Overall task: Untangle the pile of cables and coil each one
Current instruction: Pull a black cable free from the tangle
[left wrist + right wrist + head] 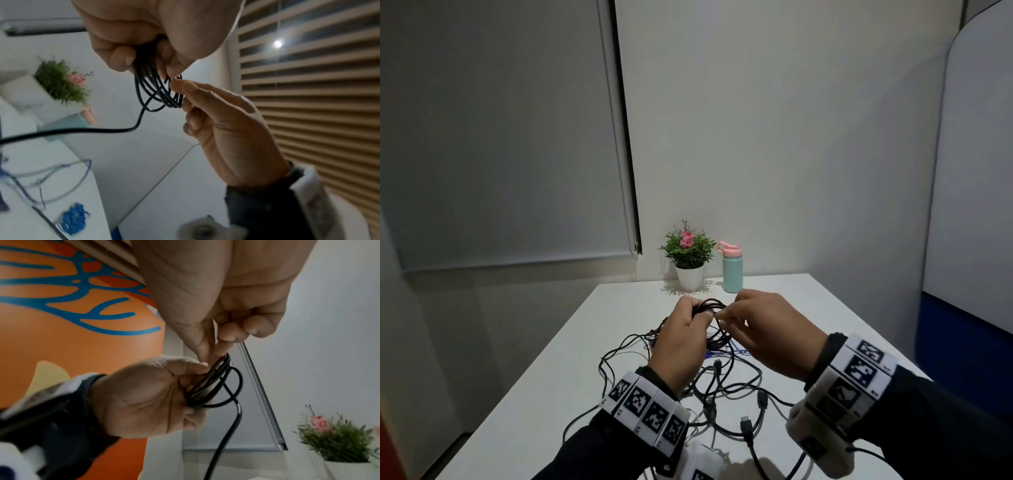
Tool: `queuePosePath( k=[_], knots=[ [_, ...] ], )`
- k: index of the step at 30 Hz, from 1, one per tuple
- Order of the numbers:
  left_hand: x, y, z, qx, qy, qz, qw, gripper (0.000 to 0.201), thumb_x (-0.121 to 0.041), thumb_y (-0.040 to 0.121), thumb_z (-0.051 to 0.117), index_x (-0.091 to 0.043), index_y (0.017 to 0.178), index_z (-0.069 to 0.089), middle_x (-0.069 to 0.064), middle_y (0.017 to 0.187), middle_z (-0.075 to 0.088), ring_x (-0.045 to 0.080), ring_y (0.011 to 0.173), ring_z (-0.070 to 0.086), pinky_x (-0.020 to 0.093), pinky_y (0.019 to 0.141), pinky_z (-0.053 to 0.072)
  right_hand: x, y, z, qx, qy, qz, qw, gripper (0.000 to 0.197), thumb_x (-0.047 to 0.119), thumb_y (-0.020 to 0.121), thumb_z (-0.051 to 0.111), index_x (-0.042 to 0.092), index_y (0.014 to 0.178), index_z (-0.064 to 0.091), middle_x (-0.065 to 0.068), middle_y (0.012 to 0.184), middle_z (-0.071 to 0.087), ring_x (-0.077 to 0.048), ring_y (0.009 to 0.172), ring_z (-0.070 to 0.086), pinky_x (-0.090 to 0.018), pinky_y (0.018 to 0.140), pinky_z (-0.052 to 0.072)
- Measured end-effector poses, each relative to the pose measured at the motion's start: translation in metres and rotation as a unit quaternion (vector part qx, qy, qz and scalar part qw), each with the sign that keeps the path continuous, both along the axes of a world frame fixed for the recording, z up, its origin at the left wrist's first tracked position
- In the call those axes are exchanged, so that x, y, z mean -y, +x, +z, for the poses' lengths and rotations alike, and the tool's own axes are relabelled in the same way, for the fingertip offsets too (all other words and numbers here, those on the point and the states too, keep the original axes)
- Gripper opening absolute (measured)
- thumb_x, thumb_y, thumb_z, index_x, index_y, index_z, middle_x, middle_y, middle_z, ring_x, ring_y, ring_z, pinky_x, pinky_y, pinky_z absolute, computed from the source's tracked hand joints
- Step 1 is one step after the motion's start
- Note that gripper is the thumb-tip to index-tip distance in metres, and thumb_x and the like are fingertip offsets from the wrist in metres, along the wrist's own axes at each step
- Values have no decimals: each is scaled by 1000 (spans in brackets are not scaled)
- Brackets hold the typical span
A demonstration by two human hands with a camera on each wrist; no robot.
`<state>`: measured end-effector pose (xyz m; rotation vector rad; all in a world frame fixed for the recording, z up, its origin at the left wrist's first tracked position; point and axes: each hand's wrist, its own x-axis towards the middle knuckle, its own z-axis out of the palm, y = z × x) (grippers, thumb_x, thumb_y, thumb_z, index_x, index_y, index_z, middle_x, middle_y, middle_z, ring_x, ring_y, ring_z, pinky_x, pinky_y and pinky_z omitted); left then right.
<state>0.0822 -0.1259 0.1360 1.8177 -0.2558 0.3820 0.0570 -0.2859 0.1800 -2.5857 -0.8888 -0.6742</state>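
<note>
Nearest the person, a tangle of loose cables (722,387) lay on the white table (524,404). Above it, the left hand (681,346) gripped a black cable coil (710,306), fingers curled round its loops. The right hand (767,329) pinched the coil's edge. Beyond stood a potted plant (688,260) and a mint bottle (732,269).

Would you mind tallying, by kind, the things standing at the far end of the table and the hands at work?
Potted plant: 1
Bottle: 1
Hands: 2, left hand and right hand, both on the black coil
Total: 4
</note>
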Motion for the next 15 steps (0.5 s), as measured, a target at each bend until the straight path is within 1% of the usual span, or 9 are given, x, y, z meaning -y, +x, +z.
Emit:
queuePosePath(
  k=[1, 2, 3, 5, 7, 10, 12, 13, 15],
  knots=[
    [2, -2, -2, -25, -29, -4, 999, 11, -17, 100, 51, -18, 98, 62, -4, 79, 62, 8, 68, 54, 25, 64, 45, -1, 1, 0, -1, 5, -8, 1000, 22, 33, 96, 57, 22, 103, 75, -1, 92, 61, -18, 86, 59, -31, 77, 46],
    [3, -3, -3, -45, -53, -6, 998, 11, -16, 99, 52, -17, 96, 63, -6, 73, 59, 5, 62, 52, 21, 59, 42, -2, 2, 0, -6, 9, -18, 1000, 20, 33, 95, 60, 23, 101, 75, 0, 93, 60, -19, 87, 59, -32, 78, 47],
    [4, -5, -4, -58, -68, -7, 996, 11, -15, 98, 52, -15, 95, 63, -5, 70, 57, 6, 61, 50, 21, 58, 40, -4, 3, -1, -9, 8, -31, 999, 19, 35, 94, 61, 23, 100, 75, 1, 95, 58, -19, 88, 59, -34, 77, 49],
    [5, -7, -5, -68, -88, -6, 994, 12, -15, 98, 52, -13, 94, 63, -3, 70, 56, 13, 66, 49, 29, 64, 39, -7, 4, -6, -4, -10, -55, 998, 20, 38, 93, 61, 23, 100, 71, 2, 99, 55, -21, 89, 58, -35, 75, 49],
    [6, -7, -4, -61, -103, 3, 993, 13, -16, 100, 51, -13, 95, 63, -3, 69, 55, 14, 67, 48, 31, 65, 38, -10, 4, -9, 33, -38, -64, 997, 22, 36, 94, 59, 18, 100, 68, -1, 101, 54, -26, 88, 57, -36, 70, 45],
    [6, -6, -3, -26, -85, 25, 996, 13, -15, 100, 50, -14, 95, 63, -4, 71, 54, 14, 68, 48, 31, 64, 37, -10, 2, -13, 98, -37, -42, 994, 15, 24, 93, 59, 12, 88, 65, -6, 93, 57, -33, 71, 54, -39, 61, 42],
    [6, -6, -4, -16, -80, 33, 996, 14, -16, 99, 50, -16, 94, 63, -6, 71, 55, 15, 70, 49, 31, 65, 37, -9, 1, -12, 122, -24, -23, 992, 12, 19, 89, 65, 12, 79, 67, -6, 83, 59, -31, 62, 52, -34, 55, 41],
    [5, -5, -4, -17, -83, 35, 996, 15, -16, 99, 50, -17, 93, 63, -6, 71, 56, 16, 70, 50, 32, 67, 39, -8, 2, -12, 121, -17, -13, 992, 11, 20, 87, 68, 14, 77, 69, -5, 81, 59, -29, 61, 51, -31, 56, 38],
    [3, -3, -4, -26, -86, 40, 995, 16, -18, 98, 49, -19, 90, 63, -5, 70, 55, 18, 71, 50, 35, 71, 42, -6, 7, -11, 93, -4, -15, 996, 12, 32, 88, 68, 21, 86, 73, 1, 88, 60, -26, 69, 54, -28, 62, 33]
  ],
)
